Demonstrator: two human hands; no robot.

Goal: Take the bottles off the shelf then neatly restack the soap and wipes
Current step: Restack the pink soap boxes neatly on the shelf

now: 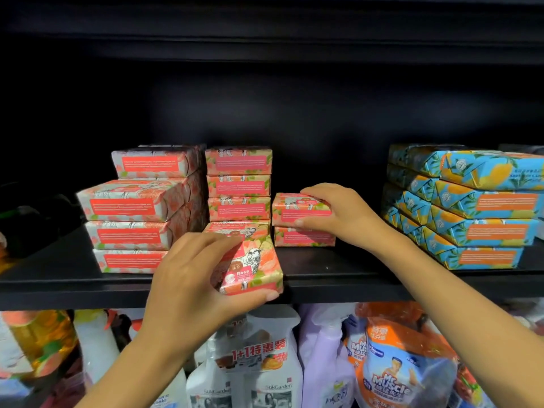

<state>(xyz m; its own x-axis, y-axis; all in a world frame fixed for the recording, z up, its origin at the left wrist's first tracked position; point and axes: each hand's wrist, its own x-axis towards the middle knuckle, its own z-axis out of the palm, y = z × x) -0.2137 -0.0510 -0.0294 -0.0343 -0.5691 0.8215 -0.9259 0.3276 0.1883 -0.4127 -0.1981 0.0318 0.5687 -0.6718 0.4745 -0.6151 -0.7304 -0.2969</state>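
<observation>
The step in hand is the restacking of the pink soap. The left hand (188,278) holds one rose soap bar (253,269) at the near edge of the black shelf (368,281), with the thumb under it and the fingers over its top. The bar is tilted, and its picture face is turned toward the camera. The right hand (338,213) grips the top bar (294,207) of a short stack (306,238) of two, with the thumb on the near side and the fingers curled over the far edge. This stack stands just right of the tall middle stack (238,187). More pink stacks (132,213) are at the left, and the blue and orange packs (482,213) are well apart at the right. At the far left some dark shapes (29,219) lie on the shelf; they may be bottles, but it is too dark to tell.

In my judgement the next move is to put the tilted bar on the short stack. For this it must be turned flat, with the label side to the front and its edges in line with the bar below. The right hand must first make room.
</observation>
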